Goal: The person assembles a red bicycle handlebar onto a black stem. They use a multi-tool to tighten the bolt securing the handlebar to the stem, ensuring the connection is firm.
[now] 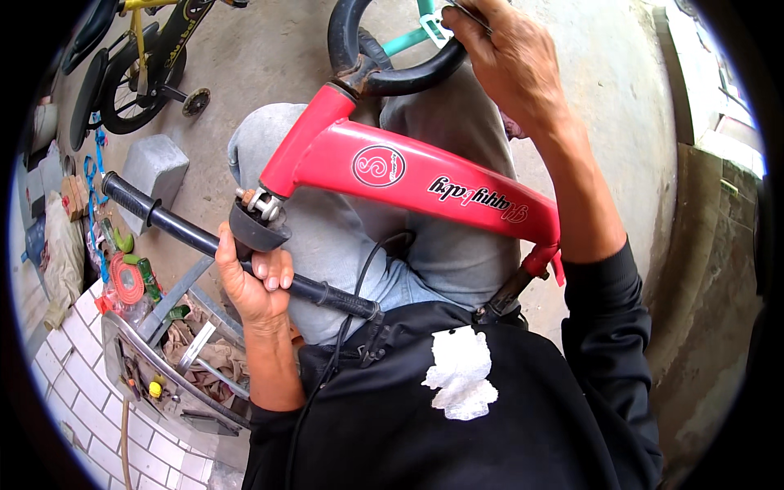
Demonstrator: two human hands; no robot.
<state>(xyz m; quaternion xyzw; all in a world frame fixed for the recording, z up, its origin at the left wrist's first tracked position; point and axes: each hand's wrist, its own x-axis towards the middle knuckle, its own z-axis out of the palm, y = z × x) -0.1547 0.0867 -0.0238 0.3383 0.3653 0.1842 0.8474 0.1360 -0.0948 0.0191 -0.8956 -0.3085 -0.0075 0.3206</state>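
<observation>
A red child's bike frame (445, 175) lies across my lap, with a black handlebar (184, 233) at its left end. My left hand (255, 282) is closed around the handlebar, just under a black cup-shaped cover (260, 227). A bolt and nut (263, 202) show above that cover, beside the red tube. At the frame's far end is a black ring-shaped part (347, 37), with rust where it joins. Near its right side my right hand (510, 61) is closed on a thin grey metal piece (472, 15), cut off by the top edge.
Beyond the black ring lies a teal tube (404, 41). A yellow and black bike with a training wheel (196, 102) stands far left. A grey block (155, 167) is left of my knee. At lower left, an open metal-framed box (175, 376) holds tools and cloth. A black cable (359, 286) crosses my lap.
</observation>
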